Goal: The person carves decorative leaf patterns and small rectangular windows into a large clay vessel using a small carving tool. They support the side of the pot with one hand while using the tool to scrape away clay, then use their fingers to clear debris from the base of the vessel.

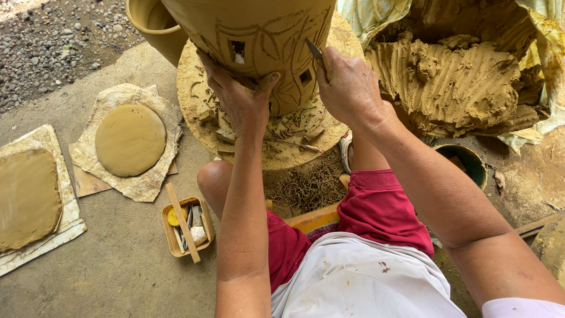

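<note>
A tall unfired clay pot [259,35] with carved leaf lines and small cut-out square holes stands on a round clay-caked wheel [194,88]. My left hand [238,97] presses flat against the pot's lower left wall, thumb up on its front. My right hand [347,85] grips a thin metal knife [313,49] whose blade touches the pot's right side. Clay trimmings [294,126] lie on the wheel under the pot.
A big lump of raw clay [459,82] sits in plastic at right, a green bucket [468,162] below it. Two flat clay discs [129,138] [26,197] lie on cloths at left. A small tool box [185,227] sits by my knee. Another pot [153,23] stands behind.
</note>
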